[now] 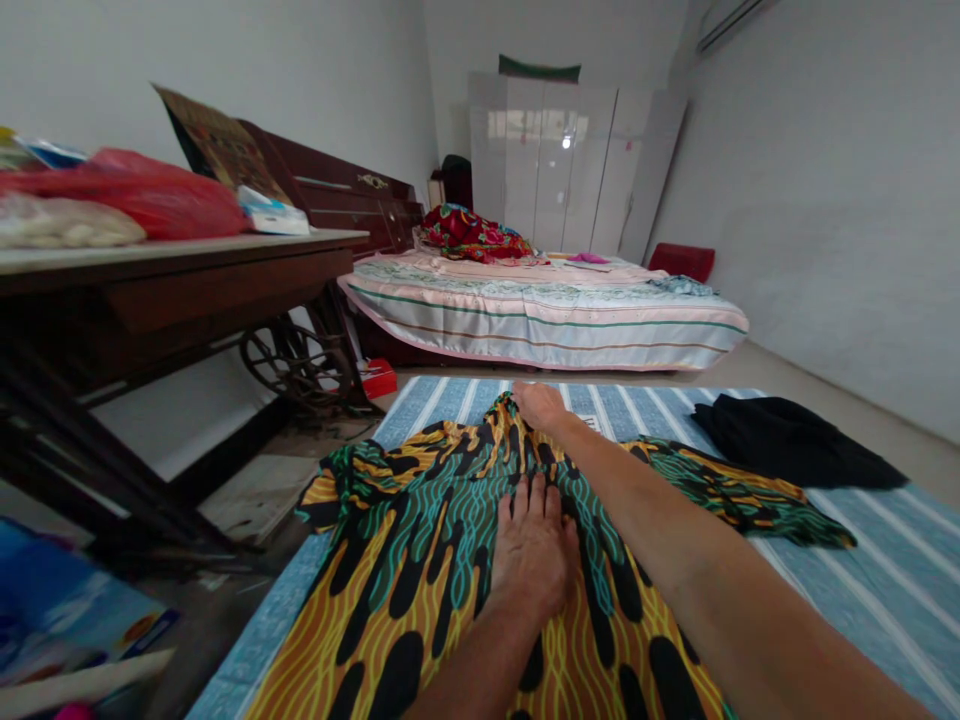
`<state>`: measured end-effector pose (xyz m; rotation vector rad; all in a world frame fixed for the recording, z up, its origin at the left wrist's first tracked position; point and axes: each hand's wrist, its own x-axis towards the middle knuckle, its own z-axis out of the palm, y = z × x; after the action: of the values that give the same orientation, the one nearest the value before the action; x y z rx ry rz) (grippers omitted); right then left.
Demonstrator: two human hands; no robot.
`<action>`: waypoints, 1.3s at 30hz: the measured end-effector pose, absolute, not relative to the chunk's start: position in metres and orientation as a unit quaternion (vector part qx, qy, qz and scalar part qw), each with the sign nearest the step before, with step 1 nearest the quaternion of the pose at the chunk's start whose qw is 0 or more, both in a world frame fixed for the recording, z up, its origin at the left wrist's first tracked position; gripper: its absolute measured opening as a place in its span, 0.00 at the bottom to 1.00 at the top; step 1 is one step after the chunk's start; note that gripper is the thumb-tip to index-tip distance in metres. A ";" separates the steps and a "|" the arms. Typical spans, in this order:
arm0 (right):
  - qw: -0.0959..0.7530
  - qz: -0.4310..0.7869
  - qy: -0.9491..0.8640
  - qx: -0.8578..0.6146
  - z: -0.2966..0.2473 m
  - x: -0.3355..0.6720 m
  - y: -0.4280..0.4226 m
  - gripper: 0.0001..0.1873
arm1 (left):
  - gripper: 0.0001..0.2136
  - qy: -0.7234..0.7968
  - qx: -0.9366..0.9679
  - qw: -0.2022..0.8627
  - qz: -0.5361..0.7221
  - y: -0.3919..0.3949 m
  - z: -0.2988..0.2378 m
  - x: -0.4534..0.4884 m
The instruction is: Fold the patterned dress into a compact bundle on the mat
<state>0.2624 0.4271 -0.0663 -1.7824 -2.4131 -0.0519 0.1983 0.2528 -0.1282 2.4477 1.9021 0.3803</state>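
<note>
A garment point(420, 560) with sleeves, patterned in orange, black and green, lies spread over a blue-and-white striped bed sheet point(442, 398). Pressed flat on its upper middle, my left hand point(531, 550) has its fingers stretched toward the neckline. My right hand point(538, 405) reaches past it and is closed on the garment's collar at the far end, where the cloth bunches up. One sleeve point(750, 490) extends to the right, and the other point(352, 475) lies crumpled at the left edge.
Folded black cloth point(787, 435) lies on the sheet at right. A treadle sewing table point(187, 262) stands at left, bearing a red plastic bag point(157, 195). Behind are another bed point(555, 325) and a white wardrobe point(555, 170). A blue box point(67, 600) is at lower left.
</note>
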 end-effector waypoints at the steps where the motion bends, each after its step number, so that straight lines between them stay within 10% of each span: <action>1: 0.073 -0.025 -0.799 -0.596 -0.067 0.262 0.429 0.17 | 0.22 0.610 0.783 0.010 0.122 0.253 -0.129 0.198; 13: 0.092 -0.054 -0.775 -0.623 -0.055 0.259 0.446 0.19 | 0.23 0.611 0.784 0.008 0.107 0.254 -0.131 0.199; 28: -0.097 0.024 -0.843 -0.528 -0.066 0.279 0.424 0.14 | 0.24 0.606 0.789 0.007 0.100 0.253 -0.131 0.198; 39: 0.032 -0.084 -0.845 -0.528 -0.074 0.279 0.422 0.13 | 0.24 0.607 0.789 0.010 0.096 0.253 -0.130 0.198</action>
<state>0.2793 0.4215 -0.0744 -1.6245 -2.6011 -0.2601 0.1978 0.2526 -0.1299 2.4631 1.8947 0.2994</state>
